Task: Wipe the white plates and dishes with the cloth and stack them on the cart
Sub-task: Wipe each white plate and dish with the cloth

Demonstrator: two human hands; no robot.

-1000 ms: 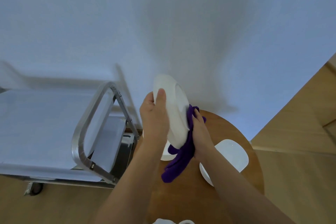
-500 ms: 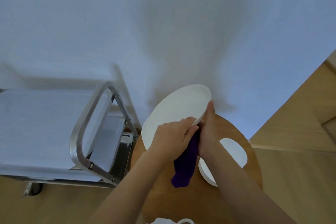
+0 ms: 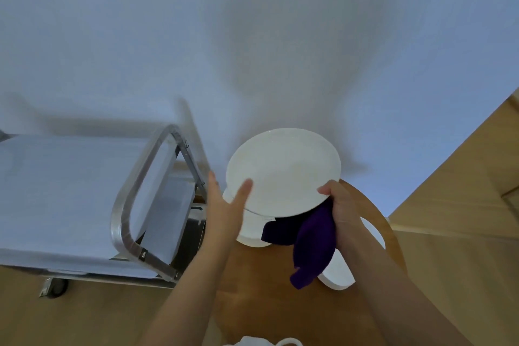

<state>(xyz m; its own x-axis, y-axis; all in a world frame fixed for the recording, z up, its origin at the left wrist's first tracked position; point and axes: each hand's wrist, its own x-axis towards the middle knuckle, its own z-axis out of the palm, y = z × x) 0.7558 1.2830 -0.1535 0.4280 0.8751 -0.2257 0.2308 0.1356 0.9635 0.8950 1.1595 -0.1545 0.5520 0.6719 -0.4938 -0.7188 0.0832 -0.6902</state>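
Pinching the round white plate (image 3: 283, 170) by its near right rim, the right hand (image 3: 341, 205) also holds the purple cloth (image 3: 311, 244), which hangs under it. Left hand (image 3: 224, 205) lies with fingers straight against the plate's left edge. That plate hovers above the wooden table (image 3: 269, 300), over other white dishes (image 3: 341, 270); the metal cart (image 3: 132, 202) stands left of the table.

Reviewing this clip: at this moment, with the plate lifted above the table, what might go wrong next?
1. The round white plate is pinched at one edge by the right hand, which also holds the purple cloth; the left hand only touches it with straight fingers, so it may slip.
2. If dropped, it would likely hit the white dishes on the round wooden table below.
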